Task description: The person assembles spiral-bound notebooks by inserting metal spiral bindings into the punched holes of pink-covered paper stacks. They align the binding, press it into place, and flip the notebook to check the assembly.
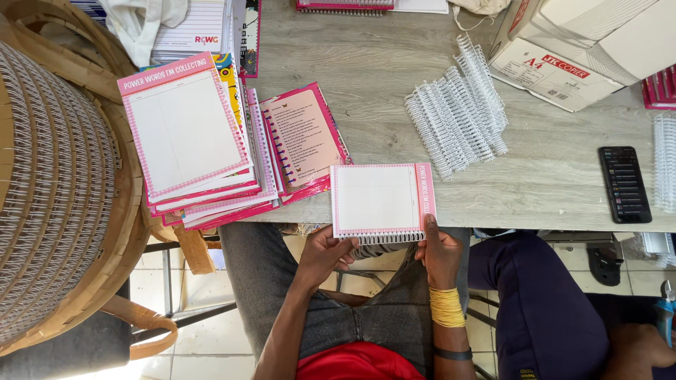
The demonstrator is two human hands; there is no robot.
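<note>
I hold a small pink-bordered notebook with a white wire spine along its near edge, at the table's front edge. My left hand grips its lower left corner from below. My right hand grips the lower right corner, thumb on the pink margin. Yellow bands circle my right wrist.
A fanned stack of pink-bordered pads lies left on the grey wooden table. Several white wire binding combs lie right of centre. A black phone, a white paper box, a woven basket, another person's leg.
</note>
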